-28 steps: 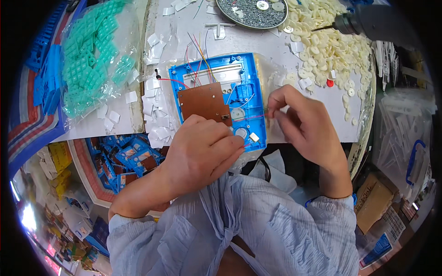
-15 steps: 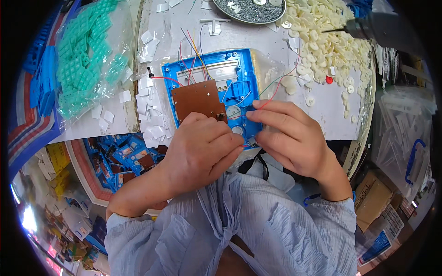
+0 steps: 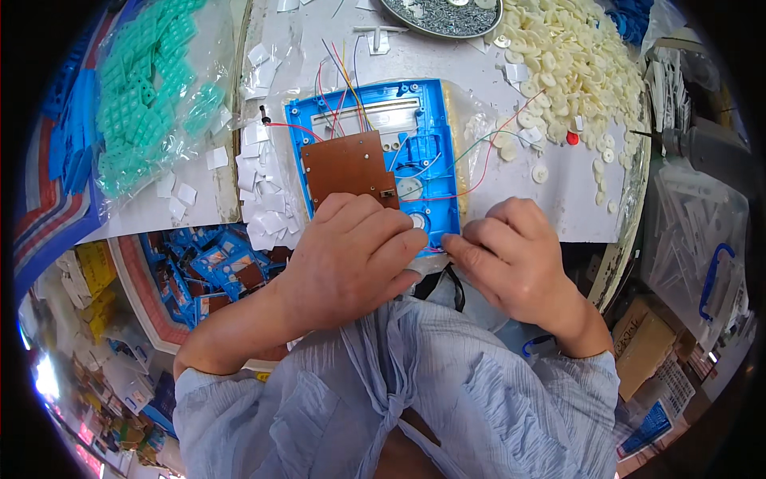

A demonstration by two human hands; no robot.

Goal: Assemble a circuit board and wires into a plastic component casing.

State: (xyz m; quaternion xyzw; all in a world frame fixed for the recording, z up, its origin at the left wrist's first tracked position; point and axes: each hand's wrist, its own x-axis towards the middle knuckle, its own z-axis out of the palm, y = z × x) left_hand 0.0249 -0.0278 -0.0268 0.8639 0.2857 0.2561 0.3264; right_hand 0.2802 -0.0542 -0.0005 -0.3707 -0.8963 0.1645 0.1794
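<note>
A blue plastic casing [image 3: 445, 152] lies open side up in front of me, with a brown circuit board [image 3: 345, 166] over its left part. Thin red, yellow, green and blue wires run from them. My left hand [image 3: 351, 251] is closed at the near edge of the board, its knuckles over it; what its fingertips grip is hidden. My right hand [image 3: 515, 255] is closed at the casing's near right corner, index finger and thumb close together there. A short bit of pinkish wire shows beside those fingertips, but I cannot make out what they pinch.
White discs [image 3: 558, 64] are heaped at the far right, below a tray of screws [image 3: 435, 28]. A powered screwdriver [image 3: 702, 152] hangs at the right. Green keypads [image 3: 152, 88] fill a bag at the left. Below it, a bin [image 3: 148, 295] holds blue assemblies.
My right hand has drawn back toward me from the casing's right side and curled its fingers, letting the red wire lie free. The screwdriver has swung down to the right.
</note>
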